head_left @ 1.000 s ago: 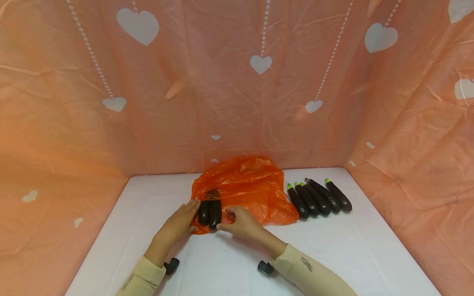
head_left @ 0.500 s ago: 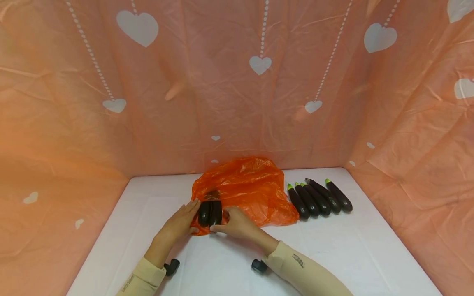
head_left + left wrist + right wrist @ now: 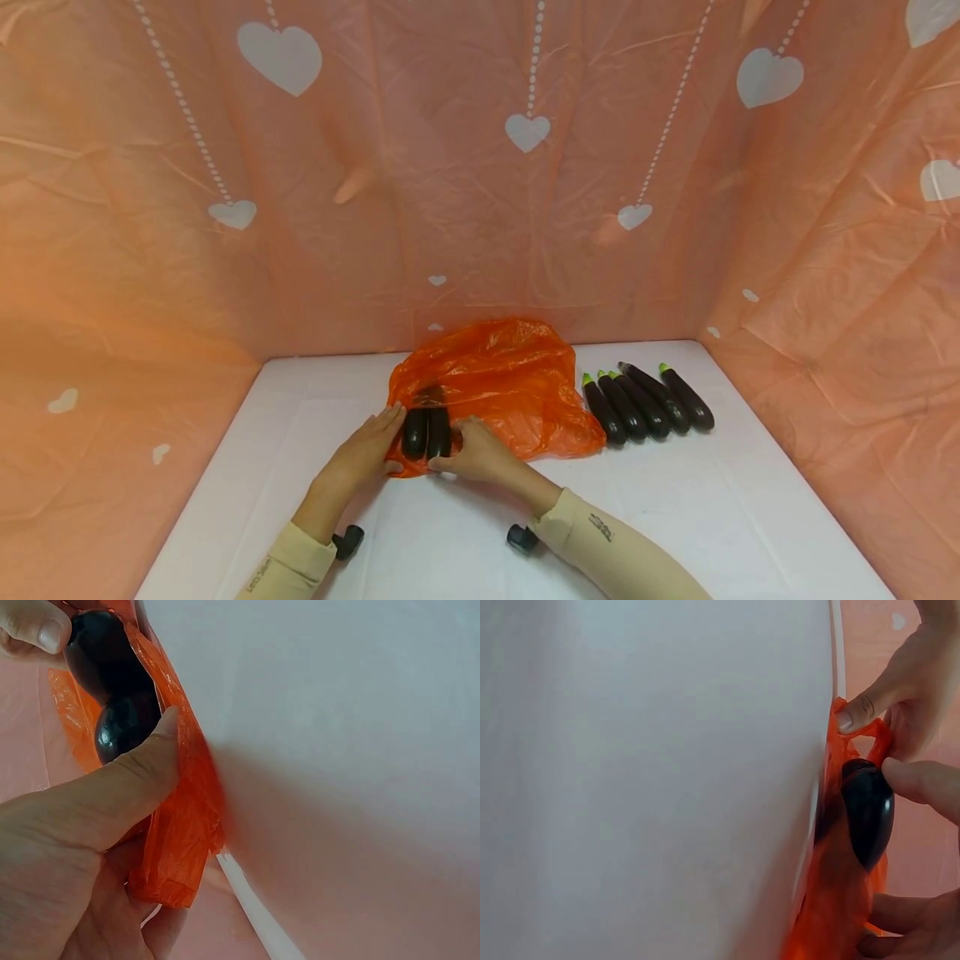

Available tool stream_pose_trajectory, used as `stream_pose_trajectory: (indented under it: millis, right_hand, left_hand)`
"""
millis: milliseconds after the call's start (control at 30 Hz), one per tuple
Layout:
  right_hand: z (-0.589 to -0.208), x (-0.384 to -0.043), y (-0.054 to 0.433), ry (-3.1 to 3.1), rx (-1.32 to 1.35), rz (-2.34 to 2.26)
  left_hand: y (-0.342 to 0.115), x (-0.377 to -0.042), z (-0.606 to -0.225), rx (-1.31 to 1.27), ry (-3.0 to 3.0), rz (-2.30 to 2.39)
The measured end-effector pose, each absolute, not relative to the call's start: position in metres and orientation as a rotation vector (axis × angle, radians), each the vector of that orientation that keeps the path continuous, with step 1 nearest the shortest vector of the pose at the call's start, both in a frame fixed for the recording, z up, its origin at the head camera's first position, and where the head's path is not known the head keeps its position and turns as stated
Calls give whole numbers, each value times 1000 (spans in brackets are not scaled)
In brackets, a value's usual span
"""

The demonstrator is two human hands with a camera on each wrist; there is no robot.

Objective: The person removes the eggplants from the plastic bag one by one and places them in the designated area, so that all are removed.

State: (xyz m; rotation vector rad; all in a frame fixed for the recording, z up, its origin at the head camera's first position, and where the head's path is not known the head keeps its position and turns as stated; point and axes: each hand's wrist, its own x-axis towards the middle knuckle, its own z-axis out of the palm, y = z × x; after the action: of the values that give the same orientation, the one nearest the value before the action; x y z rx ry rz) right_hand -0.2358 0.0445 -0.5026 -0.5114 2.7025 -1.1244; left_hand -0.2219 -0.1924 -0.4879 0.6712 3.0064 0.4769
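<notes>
Two dark, glossy eggplants lie side by side in the mouth of an orange plastic bag [image 3: 510,392], their far ends under its film. At the bag's left edge, my left hand [image 3: 365,447] pinches the plastic; its thumb [image 3: 142,769] lies along the film beside the left eggplant [image 3: 415,433]. My right hand [image 3: 483,454] holds the right eggplant [image 3: 439,429], thumb [image 3: 922,780] against its rounded near end and fingers along its right side. In the left wrist view, the rounded ends of both eggplants show between the hands.
Several more eggplants [image 3: 633,408] with green stem ends lie in a loose row right of the bag. All rest on a white table [image 3: 637,525], enclosed behind and at both sides by a peach curtain [image 3: 450,208] printed with hearts.
My right hand has shifted slightly left, its thumb now over the near end of the right eggplant, which sits slightly farther into the bag. The left hand has stayed in place.
</notes>
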Motion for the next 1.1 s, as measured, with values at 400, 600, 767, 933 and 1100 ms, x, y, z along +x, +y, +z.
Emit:
stream_pose_trajectory:
  millis: [400, 600, 767, 933, 1100]
  right_hand:
    - [-500, -237, 56, 2607, -526, -1267]
    - [-501, -239, 66, 2559, -437, -1359]
    - [-500, -240, 76, 2596, -366, -1392]
    - [-499, -241, 88, 2635, -380, -1417]
    - [-498, -241, 101, 2613, -356, -1480]
  left_hand:
    - [-191, -219, -484, 682, 3008, 467]
    - [-192, -220, -484, 692, 2999, 460]
    - [-191, -220, -484, 703, 3002, 458]
    - [-191, -220, -484, 707, 3002, 460]
    - [-191, -220, -484, 694, 2996, 469]
